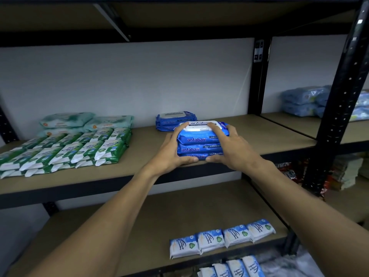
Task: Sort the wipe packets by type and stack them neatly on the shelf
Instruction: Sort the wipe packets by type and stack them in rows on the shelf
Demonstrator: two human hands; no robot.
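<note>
We are looking through one wide-angle camera worn on the head, facing forward and slightly down into a black metal rack with tan board shelves [139, 154]. We are standing near: both forearms are stretching away from us, the left hand [173, 150] and right hand [233, 148] gripping a stack of blue plastic wipe packets [199, 143] at centre. A black perforated metal upright [339, 108] is leaning across the right edge.

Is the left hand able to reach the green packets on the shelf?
Probably yes, once it lets go. The left hand grips the blue stack, but only bare shelf lies between it and the green packets.
</note>
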